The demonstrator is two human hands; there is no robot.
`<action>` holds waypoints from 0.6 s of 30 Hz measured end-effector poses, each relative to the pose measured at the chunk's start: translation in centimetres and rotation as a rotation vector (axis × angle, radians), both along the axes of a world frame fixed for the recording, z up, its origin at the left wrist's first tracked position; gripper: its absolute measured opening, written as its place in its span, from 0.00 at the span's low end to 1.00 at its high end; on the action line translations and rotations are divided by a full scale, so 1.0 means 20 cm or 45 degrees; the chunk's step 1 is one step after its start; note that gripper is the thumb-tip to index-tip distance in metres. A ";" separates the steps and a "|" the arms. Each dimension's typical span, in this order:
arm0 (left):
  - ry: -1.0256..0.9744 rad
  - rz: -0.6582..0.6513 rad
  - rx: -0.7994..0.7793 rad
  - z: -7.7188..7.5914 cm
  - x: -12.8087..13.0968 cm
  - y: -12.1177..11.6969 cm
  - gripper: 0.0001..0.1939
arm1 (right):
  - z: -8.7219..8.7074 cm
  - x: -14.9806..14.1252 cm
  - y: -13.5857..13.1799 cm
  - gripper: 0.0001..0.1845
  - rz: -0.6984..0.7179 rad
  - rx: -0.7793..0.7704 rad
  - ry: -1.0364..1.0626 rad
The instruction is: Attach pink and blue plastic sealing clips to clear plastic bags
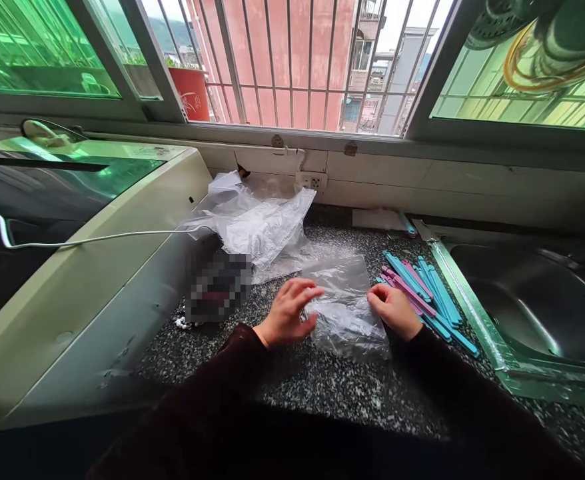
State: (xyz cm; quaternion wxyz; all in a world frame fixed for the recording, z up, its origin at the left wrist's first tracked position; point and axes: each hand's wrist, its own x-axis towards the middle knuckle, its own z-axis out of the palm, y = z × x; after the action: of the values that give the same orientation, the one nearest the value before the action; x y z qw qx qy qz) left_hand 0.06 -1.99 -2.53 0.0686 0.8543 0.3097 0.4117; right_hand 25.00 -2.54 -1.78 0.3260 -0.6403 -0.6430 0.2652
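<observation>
A clear plastic bag is spread over the speckled countertop in front of me. My right hand pinches its right edge between thumb and fingers. At the bag's left side is my left hand, its fingers curved and apart, with nothing held in them. Whether its fingertips touch the film I cannot tell. Just beyond my right hand lies a loose pile of flat blue and pink plastic strips, several of each colour.
A heap of crumpled clear bags lies at the back left, near a blurred-out dark object. A large pale appliance with a white cable stands left. The metal sink is at right. A wall socket sits below the barred window.
</observation>
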 end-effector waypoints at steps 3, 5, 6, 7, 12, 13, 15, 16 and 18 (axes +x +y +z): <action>0.281 -0.063 0.053 -0.02 0.04 -0.01 0.20 | -0.01 -0.01 -0.01 0.10 0.015 -0.069 -0.199; 0.331 -0.044 0.098 -0.04 0.06 -0.01 0.11 | -0.01 -0.03 -0.02 0.09 0.002 -0.091 -0.349; 0.348 -0.074 0.128 -0.05 0.06 -0.01 0.09 | 0.00 -0.03 -0.02 0.09 -0.013 -0.092 -0.418; 0.366 -0.124 0.159 -0.05 0.05 -0.01 0.09 | 0.00 -0.04 -0.02 0.09 -0.027 -0.088 -0.478; 0.425 -0.333 0.275 -0.06 -0.08 -0.09 0.10 | -0.01 -0.05 -0.01 0.08 -0.065 -0.051 -0.673; 0.446 -0.362 0.271 -0.05 -0.10 -0.11 0.10 | -0.01 -0.05 -0.01 0.08 -0.070 -0.042 -0.694; 0.478 -0.410 0.252 -0.05 -0.14 -0.15 0.11 | -0.01 -0.05 0.00 0.08 -0.070 -0.042 -0.711; 0.479 -0.415 0.242 -0.05 -0.14 -0.16 0.10 | -0.01 -0.05 0.00 0.08 -0.068 -0.053 -0.712; 0.450 -0.356 0.219 -0.04 -0.13 -0.17 0.12 | -0.01 -0.04 0.00 0.09 -0.058 -0.081 -0.703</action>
State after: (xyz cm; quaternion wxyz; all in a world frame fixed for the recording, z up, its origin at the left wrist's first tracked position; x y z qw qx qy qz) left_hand -2.59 -5.42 -3.42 -0.0033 0.9503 0.1595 0.2674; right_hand 24.11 -2.49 -1.92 0.1241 -0.7125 -0.6843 0.0934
